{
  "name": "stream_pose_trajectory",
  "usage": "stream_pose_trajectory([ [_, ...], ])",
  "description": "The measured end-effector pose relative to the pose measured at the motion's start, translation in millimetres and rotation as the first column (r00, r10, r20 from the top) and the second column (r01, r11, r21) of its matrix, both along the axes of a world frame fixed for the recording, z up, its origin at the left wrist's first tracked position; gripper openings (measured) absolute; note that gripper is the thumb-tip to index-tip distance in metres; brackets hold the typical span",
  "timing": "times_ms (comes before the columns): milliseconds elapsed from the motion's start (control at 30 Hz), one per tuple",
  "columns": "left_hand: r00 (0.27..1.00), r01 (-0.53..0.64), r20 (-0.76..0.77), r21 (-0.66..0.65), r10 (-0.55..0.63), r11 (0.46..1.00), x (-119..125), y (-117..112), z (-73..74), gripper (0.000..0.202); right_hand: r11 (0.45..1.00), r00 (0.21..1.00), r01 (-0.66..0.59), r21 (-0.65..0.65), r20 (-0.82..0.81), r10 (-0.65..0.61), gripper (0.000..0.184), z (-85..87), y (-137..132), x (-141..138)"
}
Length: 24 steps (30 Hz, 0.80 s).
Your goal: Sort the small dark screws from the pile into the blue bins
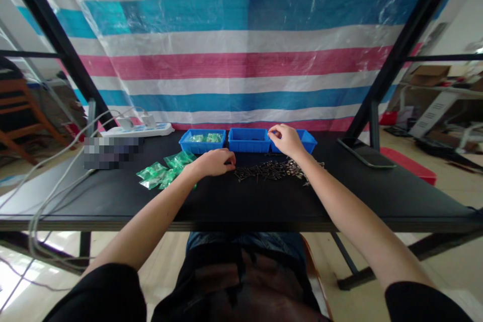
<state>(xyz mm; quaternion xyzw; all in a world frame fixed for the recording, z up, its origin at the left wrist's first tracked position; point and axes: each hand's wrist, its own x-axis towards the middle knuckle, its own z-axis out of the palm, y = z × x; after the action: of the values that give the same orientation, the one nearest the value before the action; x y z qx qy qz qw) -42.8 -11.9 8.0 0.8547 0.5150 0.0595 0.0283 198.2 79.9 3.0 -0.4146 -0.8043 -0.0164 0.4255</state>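
My left hand (216, 162) is low over the black table, its fingers curled together at the left end of a pile of dark screws (264, 170). Whatever its fingertips hold is too small to make out. My right hand (287, 140) is raised between the middle blue bin (249, 147) and the right blue bin (310, 143), thumb and fingers pinched; anything in the pinch cannot be made out. Silvery metal pieces (296, 168) lie at the pile's right end, partly behind my right forearm. Small green-and-clear packets (160, 175) are heaped left of my left hand.
The left blue bin (203, 148) holds more green packets. A white power strip (143, 131) with plugs and cables stands at the back left, near a blurred-out object (111, 153). A phone (367, 153) lies on the right. Black frame posts and a striped sheet (241, 65) bound the table.
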Motion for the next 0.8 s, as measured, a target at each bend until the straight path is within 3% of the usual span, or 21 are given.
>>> stream_pose_trajectory([
  [400,0.999,0.025,0.026,0.011,-0.025,1.0,4.0,-3.1,-0.9,0.017,1.0,1.0,-0.004,0.016,0.011,0.004,0.011,-3.7,2.4,-0.8],
  [567,0.999,0.028,0.026,0.015,-0.029,0.999,4.0,-2.6,-1.3,0.016,0.998,0.999,0.039,0.049,-0.022,-0.038,0.02,-1.0,2.1,0.0],
  [800,0.999,0.032,0.008,0.01,-0.033,0.999,4.5,-3.2,-0.4,0.018,0.997,0.999,0.043,0.063,0.009,-0.044,0.019,4.2,-6.7,-5.7],
])
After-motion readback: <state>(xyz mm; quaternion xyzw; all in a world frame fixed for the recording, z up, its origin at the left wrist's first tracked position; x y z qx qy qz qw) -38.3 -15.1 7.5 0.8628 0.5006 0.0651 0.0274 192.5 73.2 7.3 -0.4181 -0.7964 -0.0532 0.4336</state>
